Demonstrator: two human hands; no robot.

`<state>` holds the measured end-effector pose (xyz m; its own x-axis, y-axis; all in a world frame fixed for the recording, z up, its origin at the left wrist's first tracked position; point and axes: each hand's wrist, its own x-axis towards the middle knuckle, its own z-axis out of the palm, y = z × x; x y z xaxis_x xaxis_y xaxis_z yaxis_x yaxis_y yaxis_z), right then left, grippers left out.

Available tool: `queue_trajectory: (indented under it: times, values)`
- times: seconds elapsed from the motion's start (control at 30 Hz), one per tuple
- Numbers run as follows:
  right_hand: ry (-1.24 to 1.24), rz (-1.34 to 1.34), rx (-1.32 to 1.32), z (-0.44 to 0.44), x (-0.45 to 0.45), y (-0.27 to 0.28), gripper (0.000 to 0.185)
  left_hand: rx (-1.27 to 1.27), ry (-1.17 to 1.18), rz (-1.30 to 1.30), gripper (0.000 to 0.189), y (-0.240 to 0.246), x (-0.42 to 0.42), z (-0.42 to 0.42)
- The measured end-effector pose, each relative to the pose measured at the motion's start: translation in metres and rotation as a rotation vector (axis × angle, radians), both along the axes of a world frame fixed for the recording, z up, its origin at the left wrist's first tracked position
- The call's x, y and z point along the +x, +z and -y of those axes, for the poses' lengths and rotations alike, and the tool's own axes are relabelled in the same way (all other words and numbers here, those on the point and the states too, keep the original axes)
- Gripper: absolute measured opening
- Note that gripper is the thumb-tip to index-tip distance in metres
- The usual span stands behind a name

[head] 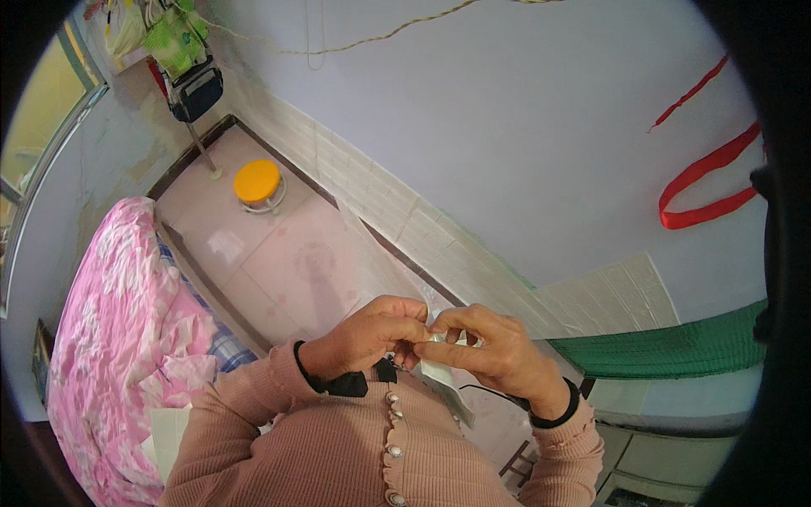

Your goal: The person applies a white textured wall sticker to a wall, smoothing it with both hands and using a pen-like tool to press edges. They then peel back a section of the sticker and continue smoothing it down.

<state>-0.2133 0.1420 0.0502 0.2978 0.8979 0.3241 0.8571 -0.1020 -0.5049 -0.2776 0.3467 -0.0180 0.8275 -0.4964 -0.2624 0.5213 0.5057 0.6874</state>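
Observation:
My left hand (386, 329) and my right hand (488, 345) meet in front of my chest, fingertips nearly touching. Between them they pinch the top of a pale, thin packet or folded sheet (440, 375), whose lower part hangs down under my right hand. Its exact kind is hard to tell, as the fingers cover its upper end. Black bands circle both wrists, and a thin black cord (488, 389) runs near the right one.
A bed with a pink floral quilt (120, 317) lies on the left. Farther off, a round stool with an orange seat (257, 180) stands on the tiled floor (285, 266). Bags (196, 92) hang in the far corner. Red ribbon (703, 212) and green mesh (665, 345) are at right.

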Motion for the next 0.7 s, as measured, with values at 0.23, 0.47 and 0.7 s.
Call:
queue_trajectory:
  times: [0.23, 0.47, 0.7]
  values:
    - [0.092, 0.113, -0.021, -0.002, 0.001, 0.007, 0.018, -0.001, -0.058, 0.015, 0.011, -0.002, -0.003, 0.003]
    - [-0.089, 0.033, 0.067, 0.006, -0.005, 0.007, 0.018, -0.017, 0.069, 0.030, 0.013, 0.004, -0.008, 0.006]
    - [-0.413, -0.266, 0.060, 0.011, -0.025, 0.011, 0.019, -0.050, 0.427, 0.002, 0.011, -0.004, -0.009, 0.026]
